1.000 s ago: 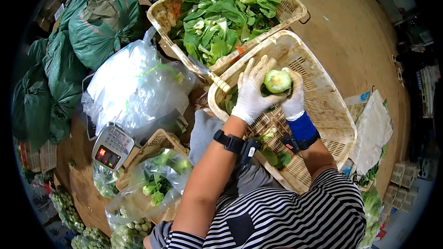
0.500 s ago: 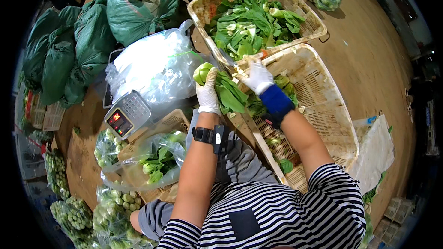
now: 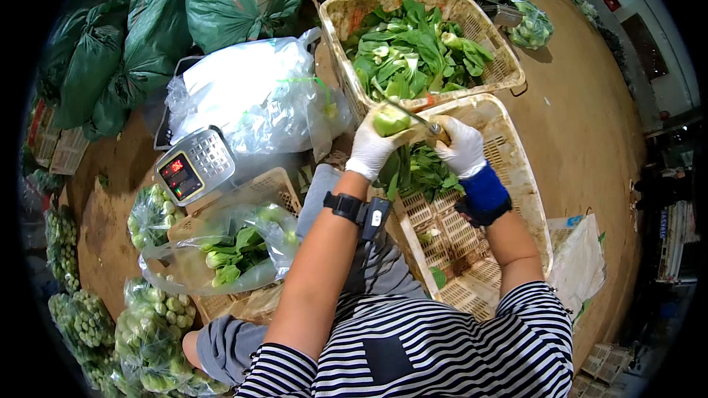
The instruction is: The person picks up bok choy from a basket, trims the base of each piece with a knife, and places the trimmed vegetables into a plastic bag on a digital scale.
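My left hand [image 3: 369, 151], in a white glove, is closed around a bok choy [image 3: 390, 122]. Its pale cut base faces up and its leaves hang below. My right hand [image 3: 463, 150], also white-gloved with a blue cuff, grips a knife [image 3: 403, 109]. The thin blade points left and lies across the base of the bok choy; I cannot tell if it is cutting. Below both hands, green leaves [image 3: 429, 169] lie in a near plastic crate [image 3: 532, 210]. Beyond them a far crate [image 3: 514, 72] holds a heap of loose bok choy [image 3: 409, 51].
At left stand a scale with a lit display [image 3: 181, 177], a pile of clear plastic bags [image 3: 258, 103] and an open bag [image 3: 177, 269] with bok choy inside. Green sacks [image 3: 240, 4] line the back left. Filled bags [image 3: 151, 346] lie at the lower left.
The bok choy has tipped so its base faces upward, and my left hand has shifted right. My right hand has moved right and down, bringing the knife over the base.
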`<state>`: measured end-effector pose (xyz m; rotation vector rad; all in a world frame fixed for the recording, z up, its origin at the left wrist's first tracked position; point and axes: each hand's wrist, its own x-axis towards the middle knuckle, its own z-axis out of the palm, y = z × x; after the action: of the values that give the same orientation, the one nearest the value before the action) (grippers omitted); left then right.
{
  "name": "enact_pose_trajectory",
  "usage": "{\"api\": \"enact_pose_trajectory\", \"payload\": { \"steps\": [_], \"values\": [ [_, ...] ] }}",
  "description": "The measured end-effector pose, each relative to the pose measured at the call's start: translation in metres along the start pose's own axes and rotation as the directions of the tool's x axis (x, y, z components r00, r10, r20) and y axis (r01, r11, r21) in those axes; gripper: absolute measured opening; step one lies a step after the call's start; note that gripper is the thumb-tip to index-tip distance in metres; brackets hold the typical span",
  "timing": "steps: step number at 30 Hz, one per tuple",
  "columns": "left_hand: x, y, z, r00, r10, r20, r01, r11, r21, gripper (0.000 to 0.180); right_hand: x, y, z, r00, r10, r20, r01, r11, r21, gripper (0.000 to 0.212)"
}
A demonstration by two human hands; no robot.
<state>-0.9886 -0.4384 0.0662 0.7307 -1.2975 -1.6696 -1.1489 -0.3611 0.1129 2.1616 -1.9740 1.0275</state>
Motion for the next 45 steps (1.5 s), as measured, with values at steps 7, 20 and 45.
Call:
{"api": "enact_pose_trajectory", "payload": {
  "steps": [7, 20, 45],
  "values": [
    [0.013, -0.026, 0.008, 0.985, 0.057, 0.165, -0.119, 0.911, 0.394, 0.044, 0.01, 0.003, -0.019, 0.962, -0.147, 0.231, 0.207, 0.943, -0.26, 0.036],
    [0.018, -0.035, 0.019, 0.997, 0.046, 0.059, -0.066, 0.916, 0.397, 0.045, 0.009, 0.04, 0.0, 0.964, -0.078, 0.255, 0.153, 0.945, -0.29, 0.031],
    [0.023, -0.024, 0.013, 0.912, -0.192, 0.362, 0.393, 0.66, -0.641, 0.04, 0.121, 0.066, -0.021, 0.641, 0.098, 0.761, -0.473, 0.832, 0.291, 0.036]
  ]
}}
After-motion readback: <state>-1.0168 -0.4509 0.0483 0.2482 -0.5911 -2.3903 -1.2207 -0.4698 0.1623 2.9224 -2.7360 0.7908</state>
